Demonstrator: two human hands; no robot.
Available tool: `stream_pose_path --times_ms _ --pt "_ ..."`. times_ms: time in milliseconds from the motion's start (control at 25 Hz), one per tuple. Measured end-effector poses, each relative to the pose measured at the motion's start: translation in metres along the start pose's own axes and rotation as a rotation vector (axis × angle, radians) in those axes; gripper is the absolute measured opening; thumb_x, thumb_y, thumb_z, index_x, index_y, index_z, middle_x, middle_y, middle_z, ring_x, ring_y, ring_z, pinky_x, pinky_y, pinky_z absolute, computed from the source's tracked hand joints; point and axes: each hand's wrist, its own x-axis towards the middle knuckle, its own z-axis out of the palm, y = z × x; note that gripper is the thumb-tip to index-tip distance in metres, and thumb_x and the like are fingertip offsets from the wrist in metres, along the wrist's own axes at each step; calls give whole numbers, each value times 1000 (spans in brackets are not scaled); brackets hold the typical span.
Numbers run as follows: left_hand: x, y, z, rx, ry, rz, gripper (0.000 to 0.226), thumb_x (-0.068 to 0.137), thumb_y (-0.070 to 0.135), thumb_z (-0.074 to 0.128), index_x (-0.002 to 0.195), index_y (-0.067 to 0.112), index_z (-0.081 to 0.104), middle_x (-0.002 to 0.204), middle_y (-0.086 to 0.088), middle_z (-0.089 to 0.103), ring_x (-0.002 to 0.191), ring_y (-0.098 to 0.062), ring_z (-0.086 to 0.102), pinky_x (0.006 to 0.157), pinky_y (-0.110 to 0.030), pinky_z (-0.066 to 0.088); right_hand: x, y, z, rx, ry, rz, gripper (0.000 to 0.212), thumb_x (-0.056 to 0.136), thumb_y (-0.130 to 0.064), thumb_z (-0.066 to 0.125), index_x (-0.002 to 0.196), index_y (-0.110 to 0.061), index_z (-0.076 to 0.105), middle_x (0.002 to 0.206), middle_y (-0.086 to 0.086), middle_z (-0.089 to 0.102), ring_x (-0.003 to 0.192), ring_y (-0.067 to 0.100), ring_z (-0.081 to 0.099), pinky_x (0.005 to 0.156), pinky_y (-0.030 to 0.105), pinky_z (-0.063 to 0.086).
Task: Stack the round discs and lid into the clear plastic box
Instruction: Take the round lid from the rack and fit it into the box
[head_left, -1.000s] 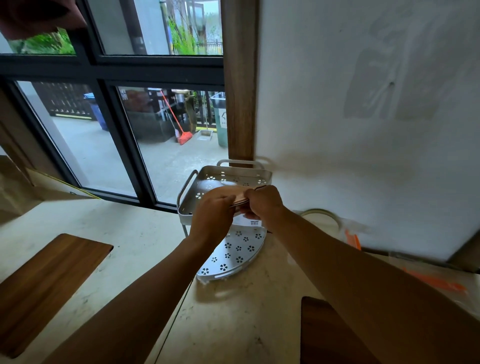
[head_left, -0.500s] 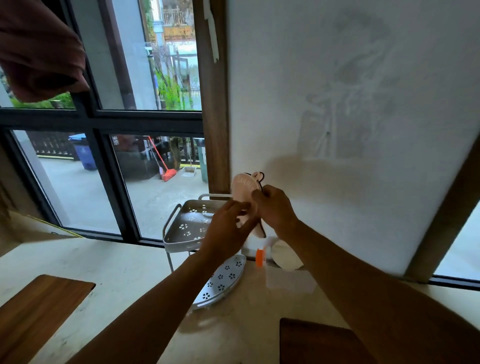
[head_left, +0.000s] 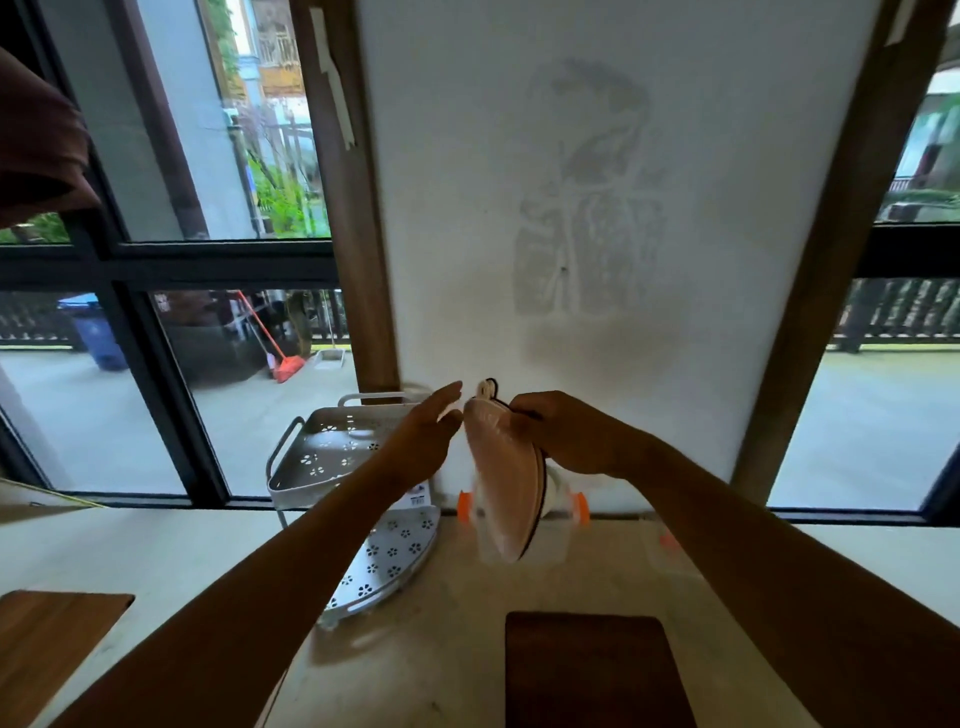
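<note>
My right hand (head_left: 563, 439) grips a stack of pinkish round discs (head_left: 498, 483) by its upper edge; the stack stands on edge, blurred, with a dark rim at the back and a small hanging tab on top. It hangs just above the clear plastic box (head_left: 553, 540), which has orange clips on both sides and stands against the white wall. My left hand (head_left: 423, 436) is beside the stack on its left, fingers straight, holding nothing. A pale round piece (head_left: 558, 488) shows behind the stack in the box.
A white two-tier perforated rack (head_left: 332, 452) stands left of the box by the window. A dark wooden board (head_left: 592, 670) lies near me on the stone counter, another board (head_left: 47, 649) at the far left. A clear lid with an orange clip (head_left: 670, 545) lies right of the box.
The disc stack was lifted from the rack's top tier and carried right, over the box. My left hand let go of it and opened. The view swung rightward.
</note>
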Motion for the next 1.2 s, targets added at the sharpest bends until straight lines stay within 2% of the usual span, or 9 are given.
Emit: stream_pose_path --times_ms 160,360,480,560,720,840,960,1040,1200 --pt "-4 9 10 -153 -42 -36 26 100 4 43 116 8 62 113 -14 63 103 -23 58 82 -29 45 -14 4 -15 -115 -37 -36 32 100 -29 49 73 -12 54 68 -3 46 58 7 44 57 25 37" --pt "-4 5 14 70 -33 25 26 100 14 44 109 15 68 98 0 67 90 -13 63 69 -18 45 -20 21 -21 -125 41 27 26 99 -24 46 76 -20 59 75 -3 56 67 11 54 59 25 39" --pt "-3 6 20 147 -24 92 29 99 14 44 116 25 65 107 0 68 95 -12 63 77 -23 49 -18 37 -9 -85 125 54 20 98 -26 45 106 -21 63 98 -2 63 89 17 61 71 29 47" --pt "-3 8 27 172 8 145 28 98 18 49 116 30 66 110 4 68 97 -12 62 82 -24 47 -16 44 1 37 218 77 22 98 -32 47 116 -30 59 99 -7 66 89 9 63 69 24 47" --pt "-1 14 39 275 152 250 21 94 22 57 111 26 69 98 8 67 86 -5 56 72 -7 34 -13 54 16 18 383 -29 25 99 -32 46 117 -32 63 103 -15 68 89 -3 61 70 10 40" --pt "1 15 42 299 184 284 18 94 23 58 107 22 71 91 4 68 81 -10 58 70 -12 38 -10 58 21 -102 454 -113 27 99 -37 46 114 -30 67 102 -9 71 90 4 61 77 15 42" --pt "2 14 46 406 173 321 20 97 23 54 105 18 71 77 -5 63 72 -19 56 63 -25 36 -8 57 21 -177 496 -169 29 98 -48 45 105 -34 69 87 -10 69 82 5 58 72 9 39" --pt "3 13 48 447 179 321 21 98 23 51 105 16 70 72 -5 57 67 -21 53 58 -23 32 -9 56 23 -161 522 -194 28 96 -51 45 104 -35 68 86 -11 69 82 4 58 72 10 41" --pt "5 5 53 443 185 291 26 100 28 48 100 16 71 71 -6 56 65 -20 52 57 -25 32 -9 56 22 -128 483 -167 26 97 -41 49 104 -29 71 92 -7 71 84 7 62 76 23 47"
